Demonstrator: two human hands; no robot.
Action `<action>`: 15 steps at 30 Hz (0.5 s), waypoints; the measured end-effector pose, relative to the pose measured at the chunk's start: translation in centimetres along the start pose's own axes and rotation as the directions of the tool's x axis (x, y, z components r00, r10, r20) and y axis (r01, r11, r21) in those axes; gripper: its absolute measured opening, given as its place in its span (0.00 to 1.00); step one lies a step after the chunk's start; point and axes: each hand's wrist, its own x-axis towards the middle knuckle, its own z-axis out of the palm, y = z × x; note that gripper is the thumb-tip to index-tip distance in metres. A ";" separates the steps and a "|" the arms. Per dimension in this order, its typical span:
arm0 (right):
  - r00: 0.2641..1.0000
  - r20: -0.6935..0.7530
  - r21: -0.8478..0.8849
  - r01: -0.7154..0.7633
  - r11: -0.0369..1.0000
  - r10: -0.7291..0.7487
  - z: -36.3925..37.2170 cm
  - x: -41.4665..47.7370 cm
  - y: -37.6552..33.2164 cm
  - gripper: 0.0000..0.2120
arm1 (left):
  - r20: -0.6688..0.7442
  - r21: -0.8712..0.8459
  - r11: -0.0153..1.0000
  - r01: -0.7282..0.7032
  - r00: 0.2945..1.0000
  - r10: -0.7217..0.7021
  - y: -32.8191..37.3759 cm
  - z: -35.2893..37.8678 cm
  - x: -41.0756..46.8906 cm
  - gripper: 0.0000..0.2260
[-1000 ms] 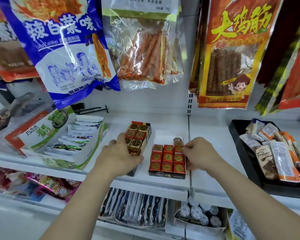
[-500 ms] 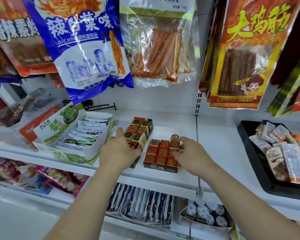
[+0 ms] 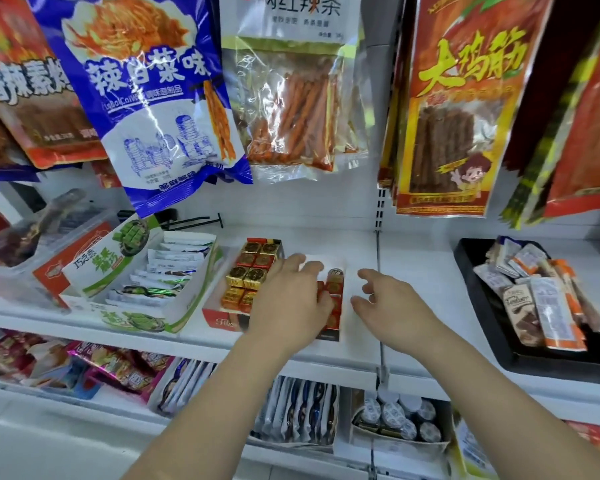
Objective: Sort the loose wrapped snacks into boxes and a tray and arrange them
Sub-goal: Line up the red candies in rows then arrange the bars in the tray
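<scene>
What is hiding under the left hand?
A box of red wrapped cubes lies under the left hand. Only the column at its right edge shows; the hand covers the rest, so I cannot tell whether the box is full.

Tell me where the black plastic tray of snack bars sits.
In the head view, the black plastic tray lies far right on the white shelf, beyond the right hand.

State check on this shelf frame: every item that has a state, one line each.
left hand: open, spread over the red-cube box, contact unclear.
right hand: open, holding nothing, right of that box.
red-cube box: open-topped, mostly hidden by left hand.
gold-cube box: open-topped, filled.
green box: lid up, sachets in a row.
black tray: holds loosely piled wrapped bars.
</scene>
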 end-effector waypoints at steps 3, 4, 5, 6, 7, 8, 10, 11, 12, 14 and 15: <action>0.998 -0.056 -0.042 -0.011 0.999 0.009 -1.6 -1.0 1.5 0.23 | 0.097 -0.108 0.988 -0.106 0.988 0.117 3.4 0.9 -0.2 0.18; 0.997 -0.082 -0.053 -0.018 0.998 0.013 -2.1 -1.3 2.0 0.21 | 0.129 -0.148 0.982 -0.115 0.983 0.134 4.5 1.1 -0.1 0.18; 0.994 -0.112 -0.065 -0.024 0.998 0.017 -2.7 -1.7 2.4 0.19 | 0.150 -0.175 0.976 -0.130 0.976 0.157 5.5 1.3 0.0 0.17; 0.989 -0.150 -0.077 -0.031 0.997 0.019 -3.3 -2.1 2.9 0.16 | 0.160 -0.186 0.970 -0.153 0.970 0.184 6.7 1.5 0.0 0.17; 0.981 -0.194 -0.097 -0.042 0.994 0.023 -4.0 -2.7 3.5 0.15 | 0.168 -0.188 0.966 -0.177 0.963 0.209 7.8 1.8 0.0 0.17; 0.970 -0.244 -0.123 -0.056 0.991 0.025 -4.7 -3.2 4.0 0.14 | 0.172 -0.189 0.963 -0.193 0.959 0.226 9.0 1.9 0.1 0.16; 0.930 -0.365 -0.167 -0.119 0.979 0.051 -6.8 -4.5 5.5 0.11 | 0.182 -0.193 0.960 -0.201 0.954 0.237 11.1 2.4 0.2 0.16; 0.897 -0.433 -0.164 -0.177 0.970 0.091 -8.0 -5.2 6.5 0.10 | 0.191 -0.189 0.960 -0.205 0.952 0.240 12.1 2.7 0.3 0.15; 0.858 -0.493 -0.137 -0.236 0.962 0.141 -9.3 -5.9 7.6 0.11 | 0.209 -0.181 0.960 -0.211 0.946 0.248 12.9 3.1 0.3 0.15; 0.799 -0.546 -0.069 -0.345 0.936 0.254 -11.5 -7.2 10.4 0.11 | 0.264 -0.190 0.956 -0.225 0.926 0.270 14.2 3.9 0.4 0.16; 0.784 -0.532 -0.046 -0.405 0.913 0.321 -12.3 -7.6 11.7 0.14 | 0.290 -0.220 0.949 -0.225 0.914 0.284 14.7 4.4 0.4 0.17</action>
